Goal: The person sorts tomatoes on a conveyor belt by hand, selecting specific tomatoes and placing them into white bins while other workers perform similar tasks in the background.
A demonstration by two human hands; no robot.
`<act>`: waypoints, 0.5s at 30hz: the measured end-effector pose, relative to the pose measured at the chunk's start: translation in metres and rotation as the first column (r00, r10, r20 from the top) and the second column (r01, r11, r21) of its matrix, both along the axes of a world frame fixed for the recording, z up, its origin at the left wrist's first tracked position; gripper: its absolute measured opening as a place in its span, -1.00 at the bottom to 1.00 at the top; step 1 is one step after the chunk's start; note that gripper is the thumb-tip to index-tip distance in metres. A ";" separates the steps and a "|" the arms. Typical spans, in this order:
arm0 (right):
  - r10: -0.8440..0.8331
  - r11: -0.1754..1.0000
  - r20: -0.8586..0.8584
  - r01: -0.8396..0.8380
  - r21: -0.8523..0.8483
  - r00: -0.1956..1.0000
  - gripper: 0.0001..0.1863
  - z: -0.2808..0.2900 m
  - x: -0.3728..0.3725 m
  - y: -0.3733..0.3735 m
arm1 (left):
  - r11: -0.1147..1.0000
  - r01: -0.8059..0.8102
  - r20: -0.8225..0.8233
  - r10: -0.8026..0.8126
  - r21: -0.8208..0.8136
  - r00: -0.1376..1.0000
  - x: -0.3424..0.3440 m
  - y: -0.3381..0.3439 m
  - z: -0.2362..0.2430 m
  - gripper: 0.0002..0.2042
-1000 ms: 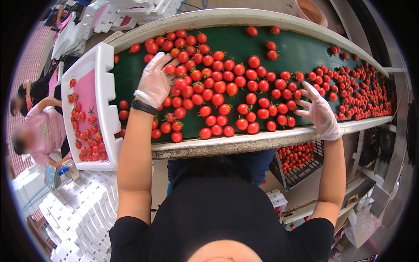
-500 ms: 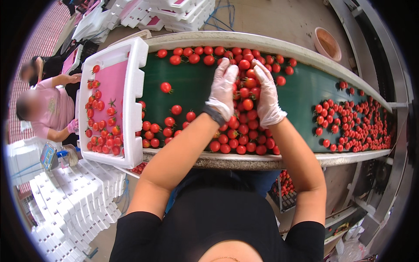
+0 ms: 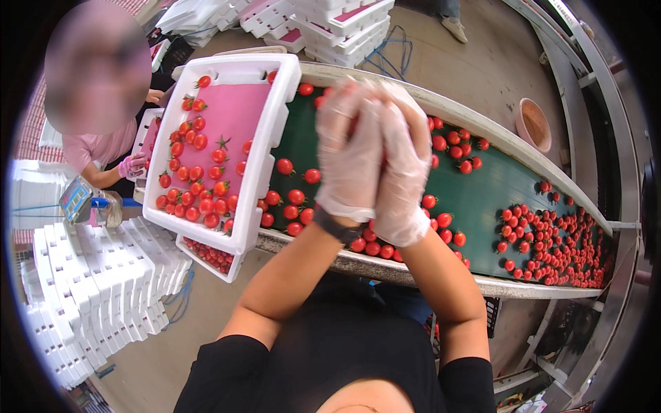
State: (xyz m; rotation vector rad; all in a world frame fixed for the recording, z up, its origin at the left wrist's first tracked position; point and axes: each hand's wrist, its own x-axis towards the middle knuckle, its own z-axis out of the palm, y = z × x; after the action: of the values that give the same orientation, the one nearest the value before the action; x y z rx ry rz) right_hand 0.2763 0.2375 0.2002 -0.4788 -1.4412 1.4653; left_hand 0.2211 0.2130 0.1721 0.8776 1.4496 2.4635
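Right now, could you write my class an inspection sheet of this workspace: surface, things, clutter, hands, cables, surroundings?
Surface: green belt, partly covered.
Things: red tomatoes on it and in a pink-lined white tray at its left end.
Clutter: stacked white trays at left and beyond the belt.
Hands: left hand and right hand, gloved, close together over the belt; blurred, hold unclear.
Cables: blue cord beyond the belt, possibly strapping.
Surroundings: co-worker in pink at left; round basin beyond the belt.
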 end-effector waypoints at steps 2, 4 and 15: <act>0.084 0.993 -0.084 -0.076 0.093 0.993 -0.75 0.022 -0.039 -0.017 | 0.996 -0.044 -0.056 0.039 -0.076 0.998 -0.035 -0.031 0.036 -0.81; 0.240 0.970 -0.212 -0.243 0.014 0.947 -0.76 0.035 -0.081 -0.036 | 0.983 -0.180 -0.186 0.170 -0.040 0.968 -0.064 -0.058 0.065 -0.77; 0.577 0.808 0.168 -0.588 0.029 0.800 -0.63 0.035 -0.107 -0.035 | 0.915 -0.169 -0.016 0.175 -0.366 0.984 -0.168 -0.143 0.024 -0.55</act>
State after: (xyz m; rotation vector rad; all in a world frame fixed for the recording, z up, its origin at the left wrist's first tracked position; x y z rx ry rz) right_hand 0.1696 0.2024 0.2351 -0.0833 -1.8701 1.8717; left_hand 0.0527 0.0705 0.1957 0.6736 1.9705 2.1876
